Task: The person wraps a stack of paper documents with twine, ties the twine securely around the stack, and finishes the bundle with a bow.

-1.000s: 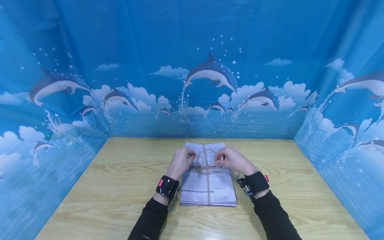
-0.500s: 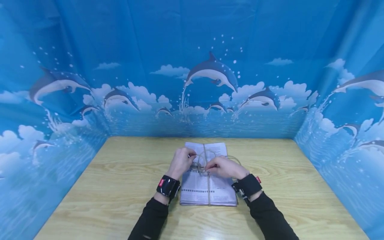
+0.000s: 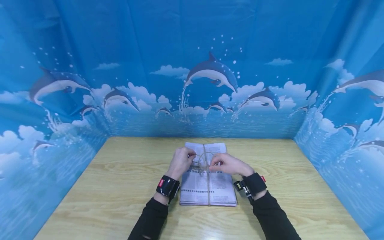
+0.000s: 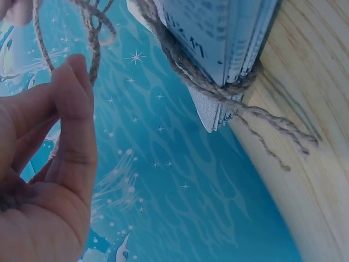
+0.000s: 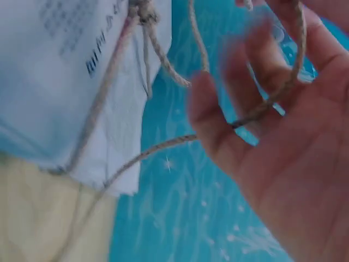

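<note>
a: what is on the pale wooden table [image 3: 120, 186]?

b: a flat stack of folded grey newspapers [image 3: 207, 186]. it lies in the middle of the table, close to the person. thin brown twine string [image 3: 205, 161] goes round it, down the middle and across.

a: where is the left hand [image 3: 181, 162]?

b: on the left side of the stack, at the place where the strings cross. its fingers are bent and pinch a loop of the twine string.

a: and the right hand [image 3: 228, 164]?

b: on the right side of the same spot, just beside the left hand. the twine string runs over its bent fingers [image 5: 256, 93]. the picture is blurry there, so i cannot tell how tight they hold it.

a: what is behind?

b: a blue cloth with jumping dolphins and white clouds [image 3: 210, 71]. it stands round three sides of the table.
</note>
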Demonstrator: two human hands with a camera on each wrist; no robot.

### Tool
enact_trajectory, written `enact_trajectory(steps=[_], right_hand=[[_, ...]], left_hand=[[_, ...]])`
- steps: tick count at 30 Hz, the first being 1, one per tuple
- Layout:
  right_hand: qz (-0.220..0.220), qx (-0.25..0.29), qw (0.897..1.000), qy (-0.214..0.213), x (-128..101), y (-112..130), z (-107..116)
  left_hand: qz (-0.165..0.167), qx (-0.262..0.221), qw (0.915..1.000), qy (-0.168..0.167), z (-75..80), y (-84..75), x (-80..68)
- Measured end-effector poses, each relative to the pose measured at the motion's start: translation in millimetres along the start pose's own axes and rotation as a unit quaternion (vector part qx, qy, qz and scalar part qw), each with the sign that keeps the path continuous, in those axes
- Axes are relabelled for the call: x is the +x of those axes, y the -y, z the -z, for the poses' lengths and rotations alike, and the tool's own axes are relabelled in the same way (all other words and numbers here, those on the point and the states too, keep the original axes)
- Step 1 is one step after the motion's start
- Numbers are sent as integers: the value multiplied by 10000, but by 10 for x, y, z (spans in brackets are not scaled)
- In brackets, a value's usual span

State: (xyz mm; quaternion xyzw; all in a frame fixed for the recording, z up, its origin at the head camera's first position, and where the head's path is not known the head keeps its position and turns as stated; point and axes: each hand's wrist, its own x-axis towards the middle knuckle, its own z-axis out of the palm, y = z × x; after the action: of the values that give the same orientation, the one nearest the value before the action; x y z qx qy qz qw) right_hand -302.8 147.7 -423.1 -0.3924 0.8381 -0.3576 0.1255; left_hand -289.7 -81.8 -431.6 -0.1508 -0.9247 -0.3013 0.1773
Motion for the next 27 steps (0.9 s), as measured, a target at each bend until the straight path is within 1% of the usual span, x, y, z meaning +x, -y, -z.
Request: enact_trajectory(steps=[2,4,5,6,8,10,12,14,16,18,20,22,24,26,27], right_hand=[[11,195,9998,16,23,0,-41],[-55,602,9982,-1,49,1,-86],[-109,890,9960,-51,61,2,-107],[-149,1259,9919,-95,73,5,-127],[-185,1969,9802,-123,84,10,-159],[-148,2436,9698,-1,88,10,-185],[-26,2709,9623,241,90,17,-201],[145,2698,9615,495,92,34,-209],[272,2593,9631,667,99,58,-208],[324,2465,9664,655,95,87,-191],[308,2334,9705,528,81,110,-159],[63,2223,9746,248,65,104,-123],[-339,1883,9814,-148,58,88,-90],[-805,1362,9864,-439,58,52,-75],[-1013,1016,9883,-523,64,31,-80]], left_hand=[[12,3,10000,18,0,-2,2],[-51,17,10000,14,0,-1,4],[-66,13,10000,10,0,-2,5],[-99,19,9999,1,0,-3,5],[-135,24,9999,-4,-5,-8,5],[-152,37,9999,6,-10,-15,4],[-202,89,9998,10,-19,-19,6],[-211,107,9997,17,-25,-21,6],[-187,101,9998,-20,-30,-17,11],[-122,66,9998,-106,-25,-8,15],[9,11,9998,-209,-15,2,21],[121,19,9996,-270,-3,11,23],[223,12,9993,-288,7,18,19],[310,20,9992,-239,12,19,11],[326,50,9992,-213,9,21,8]])
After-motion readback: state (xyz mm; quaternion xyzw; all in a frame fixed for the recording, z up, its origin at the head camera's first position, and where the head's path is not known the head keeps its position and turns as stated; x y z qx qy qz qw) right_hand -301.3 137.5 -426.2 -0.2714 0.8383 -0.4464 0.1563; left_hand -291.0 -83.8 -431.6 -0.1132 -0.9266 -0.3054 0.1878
